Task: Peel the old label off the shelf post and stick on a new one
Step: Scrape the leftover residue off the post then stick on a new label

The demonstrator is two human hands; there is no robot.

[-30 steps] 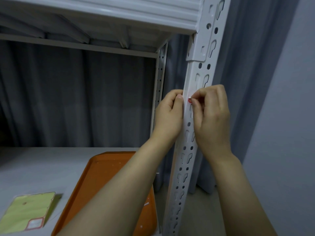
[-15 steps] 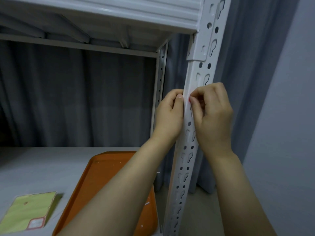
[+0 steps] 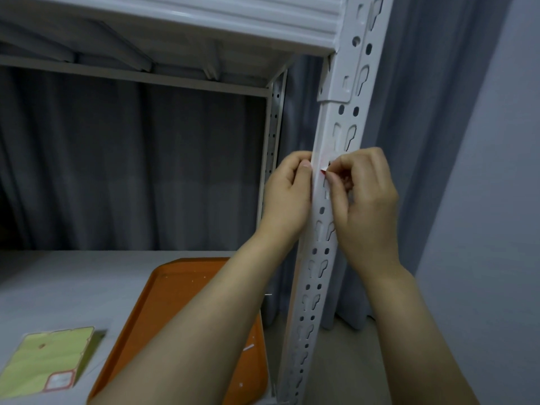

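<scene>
A white perforated shelf post (image 3: 318, 258) runs from the top shelf down to the floor. At hand height a white label with a red edge (image 3: 323, 171) sits on the post, its corner lifted. My right hand (image 3: 365, 206) pinches that lifted edge between thumb and forefinger. My left hand (image 3: 287, 197) grips the post's left side, thumb pressed on its front beside the label. Most of the label is hidden by my fingers.
An orange tray (image 3: 175, 302) lies on the grey shelf board (image 3: 73, 282) below my left arm. A yellow-green label sheet (image 3: 49, 358) with one red-bordered label lies at the lower left. Grey curtain hangs behind; a grey wall (image 3: 482, 229) stands to the right.
My right hand's fingers have shifted slightly on the post and the label's red-edged corner now stands a little further off it. My left hand has stayed in place.
</scene>
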